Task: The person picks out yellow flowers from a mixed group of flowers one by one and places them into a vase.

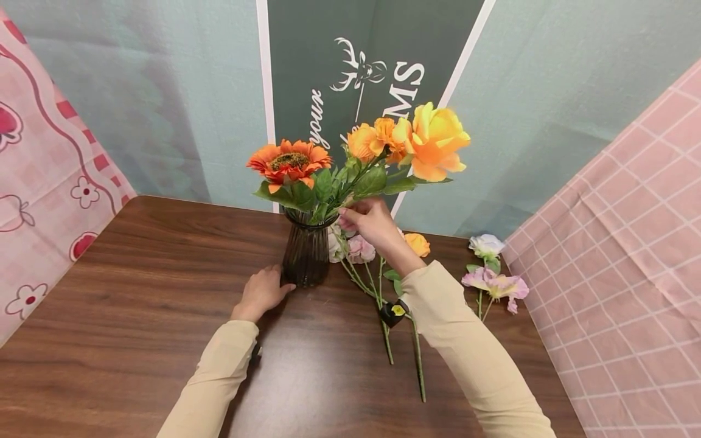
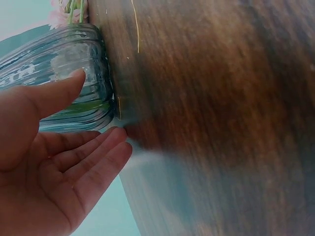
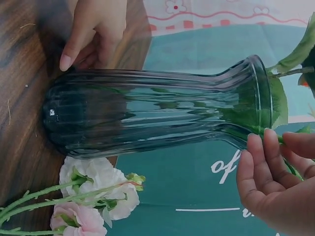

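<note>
A dark, ribbed glass vase (image 1: 305,255) stands upright on the wooden table. From its mouth an orange sunflower (image 1: 289,162) leans left, while small orange flowers (image 1: 364,143) and a large yellow-orange flower (image 1: 439,137) lean right. At the vase rim, my right hand (image 1: 375,224) pinches a green stem between thumb and forefinger; the other fingertips lie close by the glass in the right wrist view. Which bloom tops that stem, I cannot tell. Low beside the base is my left hand (image 2: 74,167), its fingers loosely extended and its thumb against the glass.
White and pink flowers (image 3: 78,219) lie right of the vase, their stems pointing toward the front. A yellow-orange bloom (image 1: 418,244) lies behind the right forearm. At the far right are a lilac flower (image 1: 495,284) and a whitish one (image 1: 486,245). Cloth backdrops border the table.
</note>
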{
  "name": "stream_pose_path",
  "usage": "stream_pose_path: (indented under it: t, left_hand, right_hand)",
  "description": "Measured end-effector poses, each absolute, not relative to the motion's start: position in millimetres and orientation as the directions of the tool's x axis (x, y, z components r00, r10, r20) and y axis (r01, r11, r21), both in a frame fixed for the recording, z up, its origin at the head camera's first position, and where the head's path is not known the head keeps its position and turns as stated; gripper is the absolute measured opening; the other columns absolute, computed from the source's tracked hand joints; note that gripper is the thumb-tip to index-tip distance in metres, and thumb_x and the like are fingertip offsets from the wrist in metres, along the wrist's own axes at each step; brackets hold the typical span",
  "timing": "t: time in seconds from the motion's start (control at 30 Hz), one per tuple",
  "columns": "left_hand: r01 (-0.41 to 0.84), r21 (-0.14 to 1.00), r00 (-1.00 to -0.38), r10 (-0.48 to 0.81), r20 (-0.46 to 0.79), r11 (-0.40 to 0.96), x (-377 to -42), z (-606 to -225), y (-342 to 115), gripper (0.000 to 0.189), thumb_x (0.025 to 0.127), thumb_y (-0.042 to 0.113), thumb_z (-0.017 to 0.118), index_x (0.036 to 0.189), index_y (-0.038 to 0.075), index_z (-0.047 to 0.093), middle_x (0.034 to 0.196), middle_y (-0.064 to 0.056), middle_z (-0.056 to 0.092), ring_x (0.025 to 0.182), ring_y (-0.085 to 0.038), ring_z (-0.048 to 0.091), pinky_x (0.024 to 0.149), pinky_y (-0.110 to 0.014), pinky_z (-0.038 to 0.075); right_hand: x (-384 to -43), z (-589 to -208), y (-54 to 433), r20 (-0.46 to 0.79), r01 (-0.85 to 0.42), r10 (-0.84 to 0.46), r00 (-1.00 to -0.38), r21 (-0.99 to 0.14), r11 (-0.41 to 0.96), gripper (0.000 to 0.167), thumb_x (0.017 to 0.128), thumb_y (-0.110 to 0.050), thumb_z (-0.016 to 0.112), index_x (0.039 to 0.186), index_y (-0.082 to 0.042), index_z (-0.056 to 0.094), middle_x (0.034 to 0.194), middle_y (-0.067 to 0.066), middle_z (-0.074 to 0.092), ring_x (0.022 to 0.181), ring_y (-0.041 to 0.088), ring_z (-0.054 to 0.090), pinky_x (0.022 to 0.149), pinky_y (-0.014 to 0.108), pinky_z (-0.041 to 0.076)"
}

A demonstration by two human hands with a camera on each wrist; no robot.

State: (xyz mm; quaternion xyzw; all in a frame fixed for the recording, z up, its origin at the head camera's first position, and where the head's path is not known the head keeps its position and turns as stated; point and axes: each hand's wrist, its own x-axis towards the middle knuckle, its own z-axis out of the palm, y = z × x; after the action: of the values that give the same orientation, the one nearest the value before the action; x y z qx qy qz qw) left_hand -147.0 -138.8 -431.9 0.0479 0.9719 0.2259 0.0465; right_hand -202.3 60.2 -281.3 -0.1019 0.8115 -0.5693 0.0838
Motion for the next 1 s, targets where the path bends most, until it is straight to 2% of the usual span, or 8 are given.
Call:
stream_pose_path:
  t: [0.43,0.67,0.9,1.0]
  left_hand:
    - [0.078,0.421,-0.992,0.112,-0.057,0.904,-148,-437,-139,0.057,0.086,0.031,0.064,0.117,-0.015,0.051,0.107,-0.030,0.057,0.094,-0.044,0.056,0.076,-0.051,0.046]
    - [0.079,0.429,-0.991,0.119,-0.066,0.900,-147,-435,-139,0.060,0.086,0.031,0.063,0.120,-0.016,0.048,0.111,-0.031,0.055,0.095,-0.045,0.056,0.076,-0.051,0.047]
    - [0.074,0.437,-0.990,0.117,-0.074,0.896,-146,-434,-139,0.061,0.087,0.031,0.063,0.122,-0.016,0.047,0.113,-0.032,0.054,0.096,-0.045,0.055,0.077,-0.051,0.046]
    - [0.077,0.435,-0.991,0.117,-0.068,0.897,-147,-434,-139,0.061,0.087,0.031,0.062,0.121,-0.016,0.047,0.112,-0.032,0.054,0.096,-0.045,0.055,0.077,-0.051,0.046]
  right_hand:
    - [-200,-286,60,-0.029,-0.077,-0.247,-0.969,-0.909,0.410,0.024,0.088,-0.014,0.061,0.093,0.010,0.066,0.079,0.019,0.067,0.065,0.019,0.065,0.067,0.030,0.053]
    - [-199,-288,65,-0.007,-0.087,-0.247,-0.969,-0.927,0.366,0.024,0.085,-0.008,0.061,0.095,0.013,0.065,0.076,0.022,0.066,0.063,0.019,0.066,0.071,0.034,0.052]
    - [-199,-289,69,-0.013,-0.093,-0.255,-0.967,-0.912,0.399,0.020,0.080,-0.002,0.058,0.076,0.015,0.066,0.077,0.026,0.065,0.070,0.026,0.068,0.075,0.033,0.052]
    - [-199,-288,71,-0.030,-0.083,-0.258,-0.966,-0.905,0.416,0.020,0.082,-0.004,0.061,0.076,0.014,0.067,0.078,0.025,0.066,0.072,0.027,0.068,0.076,0.032,0.051]
